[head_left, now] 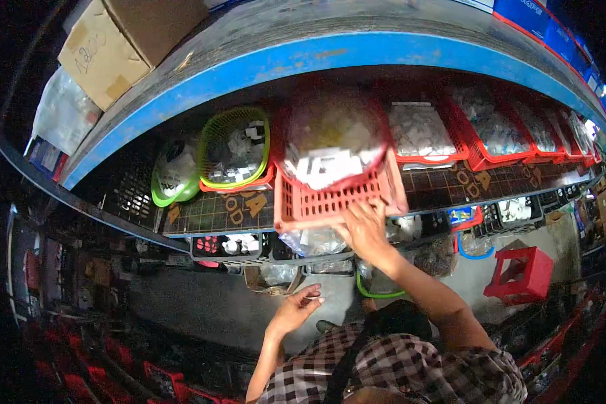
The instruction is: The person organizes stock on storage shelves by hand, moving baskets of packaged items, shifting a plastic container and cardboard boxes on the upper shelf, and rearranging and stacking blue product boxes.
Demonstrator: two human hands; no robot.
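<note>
Head view, left to right along your shelf [175, 221]:

- Carton [108, 57]: one, above the blue beam [269, 64], upper left.
- Green basket [172, 197]: one, near the shelf's left end, holding a pale bag.
- Lime basket [234, 149]: one, just right of it, packets inside, a red basket's rim showing beneath.
- Left hand, yours [296, 311]: empty and open, fingers loosely curled and pointing right. It is below the shelf's front edge, touching nothing, forearm rising from below.
- Crate [337, 200]: one, pink, slotted, at the shelf's front edge, mid-shelf. Its long side faces you, long axis running left to right along that edge. It lies straight ahead of your right hand, and up and to the right of your left.
- Round basket [386, 138]: one, red, filled with packets, over the crate; contents blurred.
- Right hand, yours [367, 232]: the nearer one, gripping the crate's near rim right of its middle, fingers over the top, thumb at the front. Your forearm slants in from the lower right, elbow bent outward.
- Red baskets [427, 158]: a row of them, filled, toward the shelf's right end.
- Stool [526, 273]: one, red, below on the floor, lower right.
</note>
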